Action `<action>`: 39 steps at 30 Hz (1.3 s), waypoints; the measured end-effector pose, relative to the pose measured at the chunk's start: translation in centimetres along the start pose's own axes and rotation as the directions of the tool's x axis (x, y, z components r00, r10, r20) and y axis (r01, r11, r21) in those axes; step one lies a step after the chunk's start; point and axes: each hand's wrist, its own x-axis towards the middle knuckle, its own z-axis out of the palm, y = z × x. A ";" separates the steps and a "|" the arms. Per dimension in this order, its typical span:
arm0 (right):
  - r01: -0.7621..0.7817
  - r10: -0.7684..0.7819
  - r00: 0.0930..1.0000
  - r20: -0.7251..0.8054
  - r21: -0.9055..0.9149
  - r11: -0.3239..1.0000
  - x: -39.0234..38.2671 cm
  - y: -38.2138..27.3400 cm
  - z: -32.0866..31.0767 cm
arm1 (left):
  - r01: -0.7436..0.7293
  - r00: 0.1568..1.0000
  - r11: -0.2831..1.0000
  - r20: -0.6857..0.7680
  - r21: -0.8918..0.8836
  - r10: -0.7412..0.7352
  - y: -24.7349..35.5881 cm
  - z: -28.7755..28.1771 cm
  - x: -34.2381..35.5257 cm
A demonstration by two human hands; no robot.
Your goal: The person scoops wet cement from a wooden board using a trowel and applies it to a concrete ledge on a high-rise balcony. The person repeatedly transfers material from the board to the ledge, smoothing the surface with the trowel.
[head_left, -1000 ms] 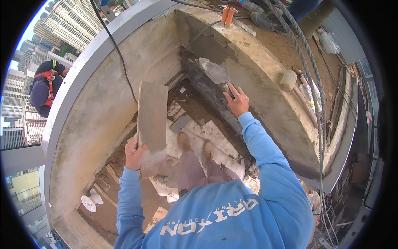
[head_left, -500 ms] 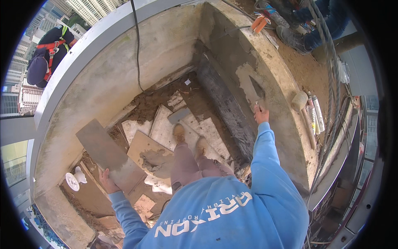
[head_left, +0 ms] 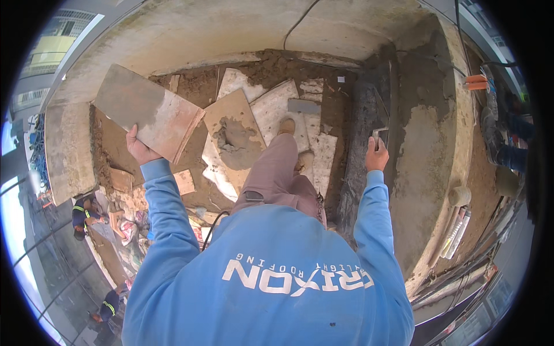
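My left hand (head_left: 141,147) is closed on the near edge of a flat rectangular board (head_left: 138,104), grey-smeared at one end and reddish-brown at the other. It is held up off the ground on the left. My right hand (head_left: 377,157) grips the handle of a pointed trowel (head_left: 381,105), its thin blade aimed away from me and seen nearly edge-on. The trowel is in front of the dark lower strip (head_left: 363,144) of the right wall; whether it touches cannot be told. Between my hands, a heap of wet grey mortar (head_left: 234,135) sits on a tan board (head_left: 254,118) on the ground.
White-splotched slabs (head_left: 280,104) and soil lie around my boots (head_left: 287,127). The partly plastered right wall (head_left: 427,138) carries a mallet (head_left: 460,196) and tubes (head_left: 456,233) near its top edge. A cable (head_left: 297,26) hangs over the far wall. Co-workers (head_left: 86,216) are at lower left.
My view has turned. The trowel has left the wall's patchy upper face and is now by the dark lower strip. The board in my left hand has been raised and swung round.
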 end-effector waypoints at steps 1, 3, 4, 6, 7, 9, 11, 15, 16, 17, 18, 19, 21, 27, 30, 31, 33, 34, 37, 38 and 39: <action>0.032 -0.032 0.998 0.049 0.006 0.999 0.6 -1.2 1.4 | -0.013 1.000 1.000 0.024 -0.007 0.013 1.8 -0.7 -1.4; 0.104 -0.094 0.971 0.219 -0.033 0.994 0.5 -2.7 4.7 | -0.016 0.997 1.000 0.080 -0.027 0.018 4.6 -2.6 -4.7; 0.150 -0.128 0.951 0.280 -0.060 0.987 -0.3 -3.7 6.7 | -0.033 0.998 0.999 0.044 -0.032 0.035 5.3 -3.9 -5.9; 0.240 -0.169 0.883 0.438 -0.112 0.964 -2.3 -5.8 10.1 | -0.071 0.997 0.997 -0.031 -0.040 0.069 6.6 -6.3 -8.4; 0.281 -0.169 0.834 0.525 -0.139 0.950 -3.3 -6.6 11.5 | -0.064 0.995 0.998 -0.075 -0.028 0.061 6.8 -7.7 -9.1; 0.347 -0.161 0.681 0.714 -0.121 0.930 -5.3 -6.7 15.0 | -0.042 0.987 0.999 -0.159 -0.003 0.041 6.5 -11.1 -10.3; 0.378 -0.078 0.539 0.839 -0.158 0.912 -7.9 -6.0 18.3 | -0.008 0.973 1.000 -0.231 0.009 0.010 5.6 -15.5 -12.0; 0.411 0.052 0.409 0.911 -0.235 0.881 -12.1 -4.3 24.7 | 0.103 0.920 0.994 -0.378 -0.020 -0.103 2.4 -20.8 -15.5; 0.420 0.091 0.385 0.918 -0.263 0.869 -12.8 -3.6 26.6 | 0.138 0.914 0.987 -0.374 -0.081 -0.159 1.0 -21.5 -16.2; 0.428 0.140 0.357 0.924 -0.295 0.854 -13.7 -2.4 28.2 | 0.197 0.894 0.972 -0.383 -0.127 -0.232 -0.7 -22.9 -16.5; 0.440 0.135 0.364 0.921 -0.299 0.847 -14.0 -0.6 30.9 | 0.242 0.876 0.954 -0.384 -0.175 -0.292 -2.7 -24.7 -16.1; 0.453 0.134 0.369 0.920 -0.304 0.838 -14.1 1.4 33.4 | 0.286 0.853 0.932 -0.385 -0.224 -0.354 -4.7 -26.6 -15.8; 0.435 0.144 0.381 0.913 -0.314 0.844 -15.3 3.6 39.0 | 0.315 0.798 0.908 -0.441 -0.275 -0.410 -10.2 -32.4 -14.9; 0.288 0.018 0.616 0.788 -0.246 0.925 -15.4 13.9 58.5 | 0.399 0.731 0.838 -0.422 -0.372 -0.536 -28.1 -44.6 -10.0; -0.032 0.102 0.631 0.769 -0.105 0.994 -17.0 14.7 65.9 | 0.408 0.679 0.828 -0.479 -0.384 -0.556 -34.4 -51.1 -9.7; -0.258 0.213 0.594 0.776 -0.068 0.964 -18.3 14.1 67.7 | 0.410 0.658 0.814 -0.485 -0.412 -0.577 -36.0 -52.5 -9.9; -0.030 0.029 0.703 0.710 -0.011 0.999 -18.7 17.5 71.4 | 0.443 0.648 0.776 -0.438 -0.449 -0.623 -37.3 -52.5 -7.8; -0.136 0.094 0.673 0.734 -0.003 0.991 -20.3 16.2 72.5 | 0.436 0.644 0.778 -0.447 -0.453 -0.621 -36.7 -52.8 -7.6; -0.231 0.176 0.622 0.763 -0.036 0.972 -22.4 10.1 75.8 | 0.484 0.716 0.849 -0.463 -0.211 -0.523 -35.9 -54.6 -7.0; -0.222 0.163 0.609 0.777 -0.031 0.975 -23.0 8.6 77.4 | 0.475 0.723 0.854 -0.458 -0.213 -0.517 -35.4 -54.7 -7.0; -0.211 0.144 0.606 0.783 -0.016 0.977 -23.1 6.9 79.2 | 0.467 0.738 0.858 -0.440 -0.214 -0.511 -35.0 -54.8 -6.7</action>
